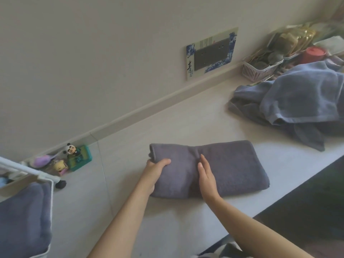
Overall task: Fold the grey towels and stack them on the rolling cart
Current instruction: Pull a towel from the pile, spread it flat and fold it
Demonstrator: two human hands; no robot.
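Note:
A grey towel (232, 164), folded into a long strip, lies across the middle of the white counter (167, 220). My left hand (154, 172) grips its left end, thumb on top and fingers tucked under the edge. With straight fingers, my right hand (205, 175) presses edge-on into the strip's middle and dents a crease there. A heap of unfolded grey-blue towels (297, 101) sits at the right. The white rolling cart (28, 174) stands at the lower left with a folded grey towel (22, 220) in it.
Small toys and a green box (78, 158) stand by the wall at left, and a dark small object (61, 184) lies near the cart. A pink basket (257, 69), a red cup (314, 54) and bags crowd the far right. The counter's front edge runs diagonally at right.

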